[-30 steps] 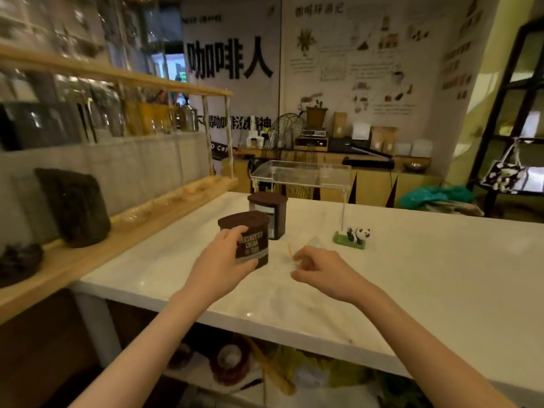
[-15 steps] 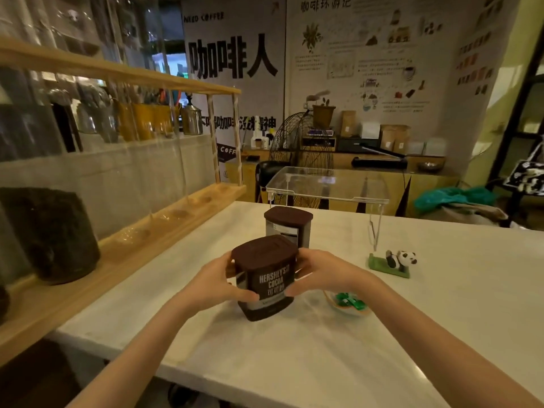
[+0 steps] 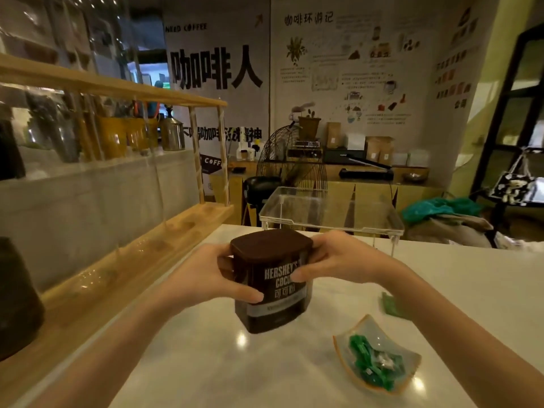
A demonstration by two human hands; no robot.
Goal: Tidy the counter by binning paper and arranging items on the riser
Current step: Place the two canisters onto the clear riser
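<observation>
Head view: both hands lift the Hershey's cocoa tin point(image 3: 272, 282) toward the riser.
Left hand point(image 3: 203, 278) and right hand point(image 3: 338, 259) clasp its sides; the clear acrylic riser point(image 3: 329, 212) just beyond the fingertips needs a level set-down.

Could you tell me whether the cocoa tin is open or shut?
Shut: the brown lid sits flush atop the cocoa tin.

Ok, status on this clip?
Left hand, right hand: both grip cocoa tin, lifted. Clear riser ahead, top bare. Candy dish alongside, not blocking.
</observation>
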